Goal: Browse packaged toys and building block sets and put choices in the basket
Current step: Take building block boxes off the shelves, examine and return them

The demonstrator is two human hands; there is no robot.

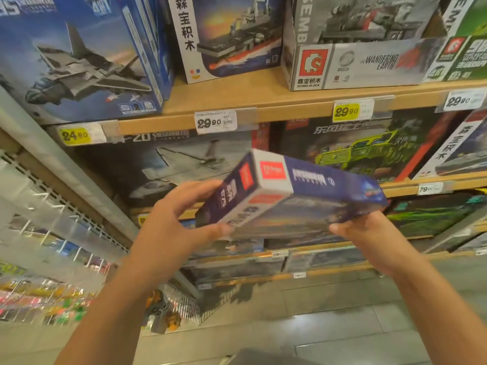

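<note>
A dark blue building block box with red labels on its end is held tilted in front of the shelves, between both hands. My left hand grips its left end, thumb under the lower edge. At the box's lower right edge is my right hand, fingers underneath it. A wire basket with a yellow toy vehicle in it sits low on the floor, partly hidden by my left forearm.
Wooden shelves carry block sets: a jet fighter box, a warship box, a grey Wandering Earth box and a green truck box. Price tags line the shelf edges. Pegged toys hang at the left. Grey tiled floor lies below.
</note>
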